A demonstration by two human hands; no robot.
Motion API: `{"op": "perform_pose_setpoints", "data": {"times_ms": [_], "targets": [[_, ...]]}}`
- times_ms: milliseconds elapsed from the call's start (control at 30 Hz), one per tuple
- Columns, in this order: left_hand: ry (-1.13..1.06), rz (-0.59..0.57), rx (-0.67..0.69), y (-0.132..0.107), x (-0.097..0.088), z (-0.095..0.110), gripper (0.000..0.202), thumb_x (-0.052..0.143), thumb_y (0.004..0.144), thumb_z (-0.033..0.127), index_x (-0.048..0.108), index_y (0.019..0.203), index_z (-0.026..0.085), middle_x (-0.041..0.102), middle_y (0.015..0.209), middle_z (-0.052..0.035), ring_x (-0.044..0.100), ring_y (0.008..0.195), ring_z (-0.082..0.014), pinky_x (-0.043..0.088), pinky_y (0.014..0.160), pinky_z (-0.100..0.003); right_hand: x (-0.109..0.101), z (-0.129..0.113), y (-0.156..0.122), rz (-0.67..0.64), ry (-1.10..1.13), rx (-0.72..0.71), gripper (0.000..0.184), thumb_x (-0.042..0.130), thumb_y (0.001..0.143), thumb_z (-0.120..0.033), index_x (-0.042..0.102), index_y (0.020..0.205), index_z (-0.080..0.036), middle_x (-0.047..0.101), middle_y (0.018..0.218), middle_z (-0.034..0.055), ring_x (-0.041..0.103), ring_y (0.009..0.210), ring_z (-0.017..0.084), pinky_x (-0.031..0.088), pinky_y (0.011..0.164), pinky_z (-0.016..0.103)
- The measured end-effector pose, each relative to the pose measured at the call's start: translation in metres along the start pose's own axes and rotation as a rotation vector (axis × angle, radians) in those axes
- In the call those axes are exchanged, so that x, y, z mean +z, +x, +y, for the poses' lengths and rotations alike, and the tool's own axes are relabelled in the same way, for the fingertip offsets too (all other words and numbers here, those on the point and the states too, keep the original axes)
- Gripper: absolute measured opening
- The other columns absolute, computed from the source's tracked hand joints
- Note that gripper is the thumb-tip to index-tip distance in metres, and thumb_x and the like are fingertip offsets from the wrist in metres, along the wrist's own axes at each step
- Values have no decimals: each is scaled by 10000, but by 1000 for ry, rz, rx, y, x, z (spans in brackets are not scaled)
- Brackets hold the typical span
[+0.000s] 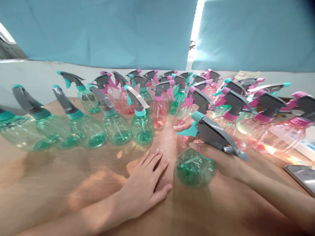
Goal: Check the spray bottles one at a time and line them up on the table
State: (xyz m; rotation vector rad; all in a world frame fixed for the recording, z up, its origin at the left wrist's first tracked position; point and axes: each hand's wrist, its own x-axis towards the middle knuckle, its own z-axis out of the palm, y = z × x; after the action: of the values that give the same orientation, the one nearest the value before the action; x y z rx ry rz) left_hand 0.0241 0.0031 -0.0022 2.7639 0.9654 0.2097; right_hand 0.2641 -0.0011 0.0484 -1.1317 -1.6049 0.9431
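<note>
My right hand is wrapped round the neck of a green spray bottle with a grey head and a turquoise trigger. One finger reaches out past the trigger. The bottle tilts slightly, and I cannot tell whether its base touches the wooden table. My left hand lies flat on the tabletop with fingers spread, just left of that bottle, holding nothing. Closest beyond the left hand stands another green spray bottle with a turquoise collar. A pink spray bottle is behind it.
Several green spray bottles form a row on the left. Pink ones line the right, and mixed colours crowd the back. A phone-like flat device lies at the right edge. Blue curtains hang behind the table.
</note>
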Motion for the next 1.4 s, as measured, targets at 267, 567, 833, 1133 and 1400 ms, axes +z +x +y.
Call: {"op": "perform_pose_setpoints", "data": {"times_ms": [267, 567, 833, 1133, 1400], "targets": [[4, -13, 13, 1, 1, 0, 575, 497, 982, 460, 442, 1431, 106, 374, 1526, -187, 249, 1448, -335, 255, 1149, -559, 0, 6, -2, 42, 32, 57, 82, 624, 839, -337, 609, 870, -262, 613, 755, -6, 604, 688, 172, 515, 623, 290], [-6, 15, 18, 0, 1, 0, 583, 521, 968, 459, 453, 1422, 99, 392, 1513, -196, 276, 1434, -354, 273, 1141, -558, 1, 4, -1, 31, -4, 33, 51, 593, 843, -322, 611, 858, -276, 602, 752, -4, 581, 679, 181, 497, 636, 318], [-25, 32, 15, 0, 3, -1, 569, 529, 967, 458, 456, 1420, 120, 401, 1514, -176, 267, 1440, -341, 252, 1157, -540, 2, 3, -1, 28, 11, 14, 66, 590, 833, -302, 591, 897, -285, 591, 755, -11, 580, 685, 176, 500, 620, 303], [-6, 23, 25, -1, 3, -2, 576, 524, 971, 459, 456, 1423, 109, 405, 1510, -182, 269, 1439, -343, 258, 1152, -545, 1, 6, -1, 23, 27, 23, 59, 599, 845, -308, 558, 837, -267, 564, 734, -20, 544, 648, 152, 484, 599, 280], [-25, 36, 20, 0, 3, -1, 571, 530, 966, 456, 453, 1424, 123, 409, 1510, -171, 275, 1438, -337, 255, 1155, -539, 0, 3, -1, 40, 34, 90, 52, 609, 800, -294, 597, 787, -246, 617, 739, -9, 603, 676, 158, 493, 600, 273]]}}
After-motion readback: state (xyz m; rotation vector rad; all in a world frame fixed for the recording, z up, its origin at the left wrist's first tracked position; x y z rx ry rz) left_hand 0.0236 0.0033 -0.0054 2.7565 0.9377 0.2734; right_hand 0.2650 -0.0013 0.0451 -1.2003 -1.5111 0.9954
